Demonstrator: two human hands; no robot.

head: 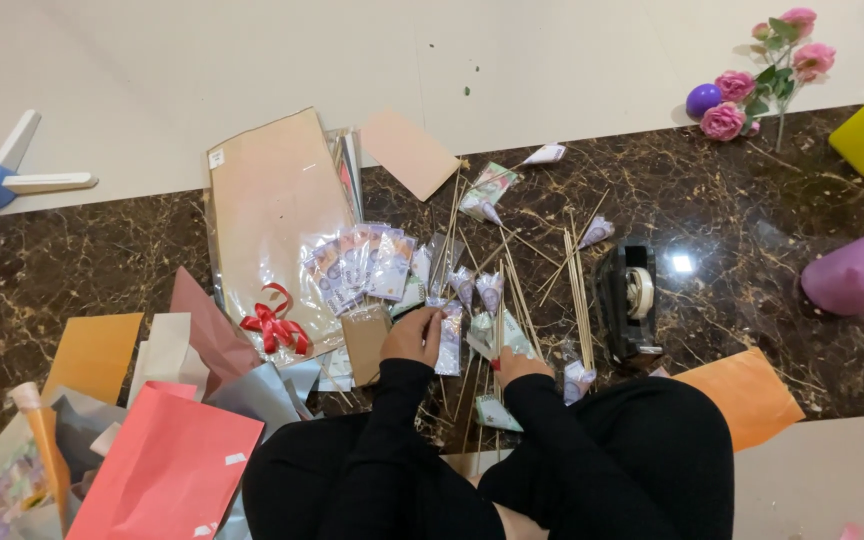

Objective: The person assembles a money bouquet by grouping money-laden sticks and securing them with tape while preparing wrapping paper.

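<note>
Legs: black-clad knees (pixel 512 470) fill the lower edge, folded on the floor.
Near left: red paper sheet (pixel 167 465) lies over grey and orange sheets.
Left hand (pixel 414 337): fingers curled, pinching a folded banknote (pixel 449 338) that stands on end just beside it.
Right hand (pixel 519 364): closed on a thin wooden skewer (pixel 498 330); grip partly hidden by the sleeve.
Skewers: loose bundle of sticks (pixel 580 300) lies right of the hands, several tipped with folded notes.
Tape dispenser (pixel 629 300): black, just beyond the bundle.
Note fan (pixel 360 265): spread banknotes above the left hand, resting on a brown envelope (pixel 272 220) with a red ribbon bow (pixel 274 325).
Far right: pink artificial roses (pixel 767 75) on pale flooring.
</note>
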